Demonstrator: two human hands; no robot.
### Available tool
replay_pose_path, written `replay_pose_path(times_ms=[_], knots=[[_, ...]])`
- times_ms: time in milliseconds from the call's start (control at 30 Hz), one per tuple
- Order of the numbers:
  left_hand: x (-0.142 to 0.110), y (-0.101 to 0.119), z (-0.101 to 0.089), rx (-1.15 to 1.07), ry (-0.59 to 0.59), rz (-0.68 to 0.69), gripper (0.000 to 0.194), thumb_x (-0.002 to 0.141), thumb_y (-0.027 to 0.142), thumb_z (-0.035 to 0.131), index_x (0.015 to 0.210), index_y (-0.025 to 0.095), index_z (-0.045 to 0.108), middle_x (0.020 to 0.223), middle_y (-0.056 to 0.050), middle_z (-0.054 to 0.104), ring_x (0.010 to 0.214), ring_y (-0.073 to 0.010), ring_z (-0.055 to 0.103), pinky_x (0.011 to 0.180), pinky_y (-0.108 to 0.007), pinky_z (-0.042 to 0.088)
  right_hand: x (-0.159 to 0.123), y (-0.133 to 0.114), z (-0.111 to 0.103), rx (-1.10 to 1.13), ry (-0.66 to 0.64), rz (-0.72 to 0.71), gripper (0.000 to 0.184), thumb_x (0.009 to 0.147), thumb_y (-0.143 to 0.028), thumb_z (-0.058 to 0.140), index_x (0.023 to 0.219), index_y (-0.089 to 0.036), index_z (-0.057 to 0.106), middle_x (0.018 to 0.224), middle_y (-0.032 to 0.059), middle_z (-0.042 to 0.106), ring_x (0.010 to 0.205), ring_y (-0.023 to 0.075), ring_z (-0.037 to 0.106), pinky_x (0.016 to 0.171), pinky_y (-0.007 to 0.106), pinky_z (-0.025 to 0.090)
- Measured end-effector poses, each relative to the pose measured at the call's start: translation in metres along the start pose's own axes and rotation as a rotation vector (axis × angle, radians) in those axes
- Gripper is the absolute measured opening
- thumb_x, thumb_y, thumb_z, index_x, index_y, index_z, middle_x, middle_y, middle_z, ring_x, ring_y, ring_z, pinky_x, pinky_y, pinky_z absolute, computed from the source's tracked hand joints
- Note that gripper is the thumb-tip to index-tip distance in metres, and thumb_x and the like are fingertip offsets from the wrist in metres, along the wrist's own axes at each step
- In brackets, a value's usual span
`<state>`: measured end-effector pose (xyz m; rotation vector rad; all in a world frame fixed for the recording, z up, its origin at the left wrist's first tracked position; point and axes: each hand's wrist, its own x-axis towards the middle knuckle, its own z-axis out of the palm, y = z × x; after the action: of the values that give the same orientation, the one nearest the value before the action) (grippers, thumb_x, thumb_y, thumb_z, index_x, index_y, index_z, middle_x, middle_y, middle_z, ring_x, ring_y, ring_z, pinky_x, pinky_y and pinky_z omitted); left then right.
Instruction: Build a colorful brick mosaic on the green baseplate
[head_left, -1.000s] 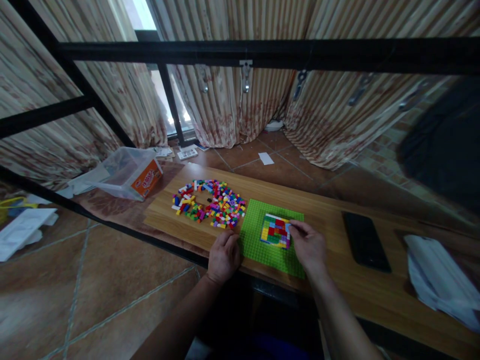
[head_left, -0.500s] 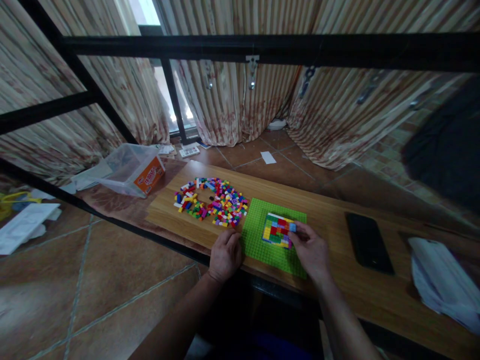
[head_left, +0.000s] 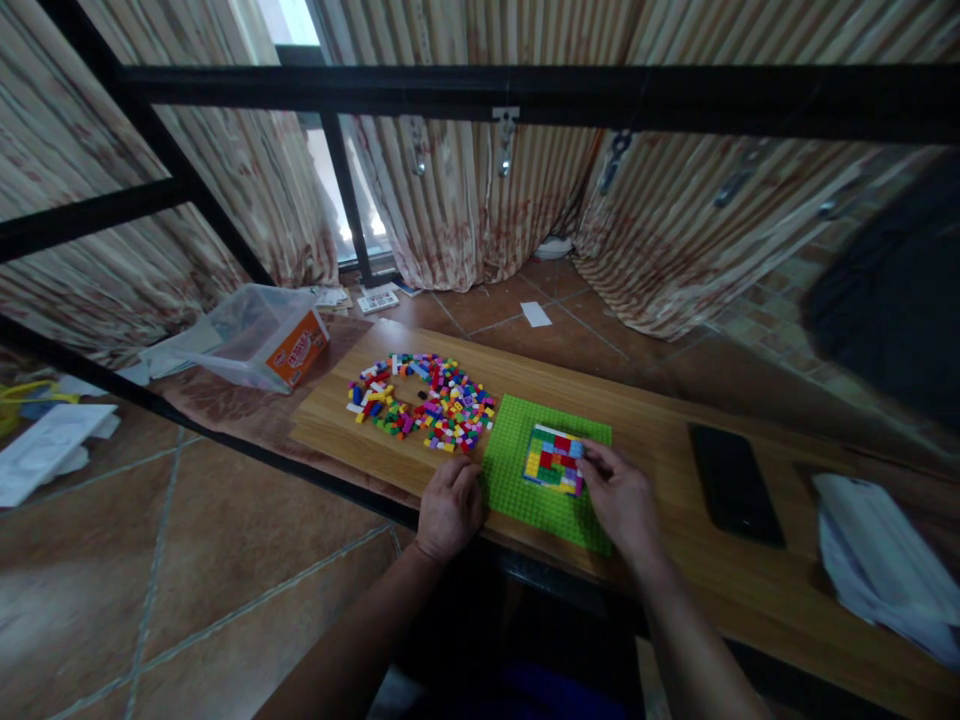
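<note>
A green baseplate lies on the wooden table near its front edge. On it sits a small patch of coloured bricks. My right hand rests at the patch's right edge, fingers pinched on a light blue brick at the patch's upper right corner. My left hand lies curled on the table, fingertips touching the baseplate's left edge. A loose pile of small coloured bricks is spread to the left of the baseplate.
A clear plastic box with an orange label lies on its side at the table's left end. A black phone and white cloth lie to the right. A black metal frame crosses overhead; tiled floor lies below.
My right hand's fingers have closed onto the light blue brick at the patch's upper right corner. The left hand has stayed in place. The camera has shifted slightly.
</note>
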<state>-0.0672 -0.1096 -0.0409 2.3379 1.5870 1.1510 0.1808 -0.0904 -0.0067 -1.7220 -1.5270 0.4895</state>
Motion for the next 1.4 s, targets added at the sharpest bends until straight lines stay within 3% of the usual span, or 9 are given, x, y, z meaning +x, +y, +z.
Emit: replay_pose_path(times_ms=[300, 567, 1233, 1400], knots=[[0.000, 0.000, 0.000, 0.002, 0.008, 0.005, 0.020, 0.088, 0.010, 0.048, 0.101, 0.017, 0.060, 0.104, -0.011, 0.063, 0.096, -0.0198, 0.063, 0.085, -0.032, 0.056, -0.002, 0.002, 0.002, 0.182, 0.015, 0.151, 0.046, 0.077, -0.050, 0.063, 0.111, -0.019, 0.071, 0.097, 0.0097, 0.073, 0.078, 0.0212, 0.066, 0.073, 0.037, 0.052], [0.000, 0.000, 0.001, -0.007, 0.006, 0.005, 0.020, 0.087, 0.009, 0.048, 0.101, 0.016, 0.060, 0.104, -0.011, 0.063, 0.098, -0.0201, 0.063, 0.085, -0.032, 0.056, 0.001, 0.012, 0.010, 0.254, 0.152, 0.247, 0.058, 0.079, -0.057, 0.060, 0.117, -0.014, 0.066, 0.092, 0.0122, 0.074, 0.076, 0.0226, 0.067, 0.072, 0.039, 0.053], [0.000, 0.001, 0.000, -0.013, 0.006, 0.002, 0.021, 0.088, 0.011, 0.047, 0.103, 0.017, 0.060, 0.103, -0.010, 0.063, 0.096, -0.0194, 0.063, 0.085, -0.033, 0.056, 0.015, 0.020, 0.016, 0.137, 0.129, 0.308, 0.054, 0.070, -0.055, 0.067, 0.106, -0.015, 0.071, 0.085, 0.0097, 0.074, 0.075, 0.0241, 0.067, 0.074, 0.040, 0.051], [0.000, 0.001, 0.001, -0.008, -0.002, -0.007, 0.020, 0.089, 0.012, 0.047, 0.102, 0.017, 0.060, 0.103, -0.010, 0.064, 0.098, -0.0198, 0.062, 0.086, -0.033, 0.055, 0.022, 0.026, 0.017, 0.189, 0.091, 0.354, 0.054, 0.066, -0.054, 0.070, 0.103, -0.014, 0.071, 0.082, 0.0089, 0.073, 0.068, 0.0225, 0.066, 0.065, 0.038, 0.052]])
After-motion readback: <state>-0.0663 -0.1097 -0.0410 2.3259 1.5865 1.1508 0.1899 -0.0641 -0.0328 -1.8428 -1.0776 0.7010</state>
